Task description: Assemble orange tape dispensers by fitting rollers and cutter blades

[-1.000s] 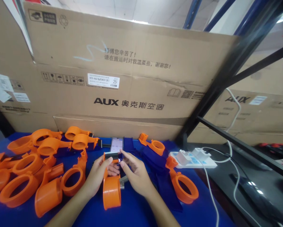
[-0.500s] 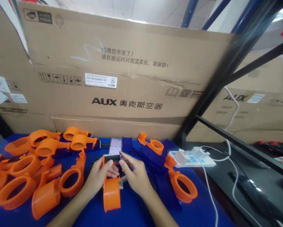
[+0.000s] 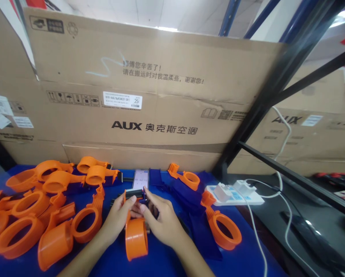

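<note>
An orange tape dispenser (image 3: pixel 136 240) is held low in the middle of the view, its ring hanging toward me and its black roller (image 3: pixel 134 193) at the far end. My left hand (image 3: pixel 119 217) is closed on its left side, thumb by the roller. On the other side, my right hand (image 3: pixel 163 219) is closed around the roller end, its fingertips at a small dark blue part (image 3: pixel 144 198). The right fingers partly hide what they grip there. Just beyond the hands lies a phone (image 3: pixel 141 179) with a timer on its screen.
Several orange dispensers (image 3: pixel 55 242) crowd the left of the blue table. Two more, one nearer (image 3: pixel 226 231) and one farther (image 3: pixel 191 180), lie right, near dark blue pieces (image 3: pixel 186 194). A white power strip (image 3: pixel 253 197) with cables sits beside a black rack post (image 3: pixel 246 130). Cardboard (image 3: pixel 161 104) stands behind.
My right hand has shifted slightly left and closed in on the roller end. A grey metal piece beside the ring is now mostly covered by it. The dark blue part shows more.
</note>
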`<state>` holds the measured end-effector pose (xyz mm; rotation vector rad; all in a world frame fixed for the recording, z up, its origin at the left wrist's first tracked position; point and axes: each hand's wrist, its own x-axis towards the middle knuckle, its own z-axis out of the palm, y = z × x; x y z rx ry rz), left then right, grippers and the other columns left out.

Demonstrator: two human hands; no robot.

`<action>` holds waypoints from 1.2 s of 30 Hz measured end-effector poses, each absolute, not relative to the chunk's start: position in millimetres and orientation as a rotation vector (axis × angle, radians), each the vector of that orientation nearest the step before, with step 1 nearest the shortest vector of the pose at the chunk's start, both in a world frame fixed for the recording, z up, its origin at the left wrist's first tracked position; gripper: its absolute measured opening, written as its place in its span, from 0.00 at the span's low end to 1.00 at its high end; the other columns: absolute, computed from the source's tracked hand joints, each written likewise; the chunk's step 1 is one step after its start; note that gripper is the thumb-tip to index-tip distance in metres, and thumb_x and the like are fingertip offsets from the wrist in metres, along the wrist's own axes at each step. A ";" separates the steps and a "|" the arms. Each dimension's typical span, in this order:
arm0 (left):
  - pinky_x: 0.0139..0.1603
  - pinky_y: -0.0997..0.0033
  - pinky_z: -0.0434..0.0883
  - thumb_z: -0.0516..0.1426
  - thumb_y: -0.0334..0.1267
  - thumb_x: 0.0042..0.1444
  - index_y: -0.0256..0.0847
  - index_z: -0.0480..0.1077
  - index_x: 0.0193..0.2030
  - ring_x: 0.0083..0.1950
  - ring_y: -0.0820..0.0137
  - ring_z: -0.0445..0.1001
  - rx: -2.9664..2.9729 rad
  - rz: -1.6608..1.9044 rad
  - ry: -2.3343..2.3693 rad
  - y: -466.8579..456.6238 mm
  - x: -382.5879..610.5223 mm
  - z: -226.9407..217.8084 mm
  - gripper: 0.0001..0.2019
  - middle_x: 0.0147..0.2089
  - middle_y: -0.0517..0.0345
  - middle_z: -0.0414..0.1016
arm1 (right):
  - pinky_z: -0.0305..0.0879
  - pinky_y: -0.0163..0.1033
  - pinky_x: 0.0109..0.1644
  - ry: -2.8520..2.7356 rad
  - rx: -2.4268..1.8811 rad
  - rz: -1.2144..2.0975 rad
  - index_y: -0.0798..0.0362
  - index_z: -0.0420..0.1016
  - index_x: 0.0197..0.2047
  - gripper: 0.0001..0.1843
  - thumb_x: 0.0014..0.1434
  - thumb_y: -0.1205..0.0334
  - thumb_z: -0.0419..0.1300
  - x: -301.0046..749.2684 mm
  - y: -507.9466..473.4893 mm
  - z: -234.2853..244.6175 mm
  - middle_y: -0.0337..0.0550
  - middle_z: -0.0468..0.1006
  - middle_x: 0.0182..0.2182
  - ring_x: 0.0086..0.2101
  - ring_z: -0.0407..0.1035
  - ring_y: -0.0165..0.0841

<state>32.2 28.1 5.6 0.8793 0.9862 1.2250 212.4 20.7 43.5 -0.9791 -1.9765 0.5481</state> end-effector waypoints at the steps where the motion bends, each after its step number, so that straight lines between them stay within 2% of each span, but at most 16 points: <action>1: 0.35 0.61 0.81 0.67 0.52 0.54 0.36 0.74 0.42 0.32 0.57 0.85 0.843 1.225 0.982 28.3 32.4 5.5 0.20 0.32 0.48 0.84 | 0.74 0.40 0.38 -2.005 -0.968 0.526 0.50 0.66 0.71 0.28 0.70 0.57 0.57 212.9 21.1 42.5 0.45 0.83 0.36 0.31 0.75 0.36; 5: 0.33 0.61 0.80 0.69 0.49 0.52 0.36 0.74 0.43 0.32 0.55 0.85 0.767 1.214 0.948 26.9 32.2 8.3 0.20 0.30 0.48 0.83 | 0.74 0.41 0.41 -2.050 -0.938 0.452 0.49 0.60 0.74 0.29 0.72 0.61 0.53 214.0 22.2 36.5 0.48 0.84 0.40 0.34 0.77 0.37; 11: 0.32 0.61 0.80 0.68 0.46 0.53 0.36 0.72 0.45 0.31 0.56 0.84 0.770 1.245 0.900 21.0 31.2 14.8 0.19 0.30 0.49 0.83 | 0.72 0.39 0.38 -2.085 -0.955 0.376 0.49 0.57 0.75 0.30 0.73 0.61 0.52 213.4 19.5 33.0 0.48 0.84 0.37 0.30 0.77 0.36; 19: 0.30 0.64 0.80 0.67 0.47 0.53 0.36 0.72 0.40 0.29 0.59 0.84 0.763 1.269 0.934 21.0 34.4 17.7 0.17 0.31 0.48 0.83 | 0.70 0.36 0.35 -2.074 -0.945 0.327 0.51 0.59 0.75 0.29 0.73 0.60 0.52 213.9 21.8 32.0 0.46 0.84 0.34 0.27 0.75 0.34; 24: 0.31 0.63 0.81 0.67 0.46 0.53 0.37 0.73 0.40 0.31 0.58 0.84 0.789 1.264 0.928 23.1 33.4 16.0 0.16 0.32 0.48 0.83 | 0.72 0.37 0.36 -2.073 -0.940 0.305 0.49 0.61 0.74 0.28 0.73 0.60 0.52 213.8 22.7 30.3 0.46 0.84 0.34 0.28 0.76 0.35; 29: 0.32 0.62 0.81 0.66 0.46 0.55 0.37 0.73 0.44 0.31 0.58 0.85 0.806 1.249 0.938 24.1 32.0 10.1 0.17 0.33 0.49 0.84 | 0.75 0.43 0.42 -2.038 -0.957 0.264 0.49 0.64 0.72 0.28 0.71 0.60 0.56 212.9 20.7 31.3 0.51 0.85 0.41 0.36 0.78 0.39; 33: 0.34 0.60 0.82 0.64 0.46 0.58 0.37 0.71 0.48 0.33 0.56 0.85 0.858 1.232 0.918 22.6 32.3 7.8 0.17 0.34 0.49 0.84 | 0.75 0.41 0.38 -2.024 -1.014 0.231 0.49 0.58 0.75 0.33 0.70 0.59 0.57 213.6 17.2 33.6 0.49 0.85 0.40 0.32 0.77 0.38; 36: 0.36 0.59 0.82 0.65 0.45 0.58 0.36 0.71 0.49 0.35 0.56 0.85 0.855 1.229 0.907 21.1 31.7 7.7 0.17 0.34 0.49 0.84 | 0.75 0.41 0.39 -2.071 -0.987 0.219 0.48 0.58 0.75 0.32 0.71 0.60 0.56 214.6 15.6 36.7 0.47 0.85 0.38 0.31 0.77 0.37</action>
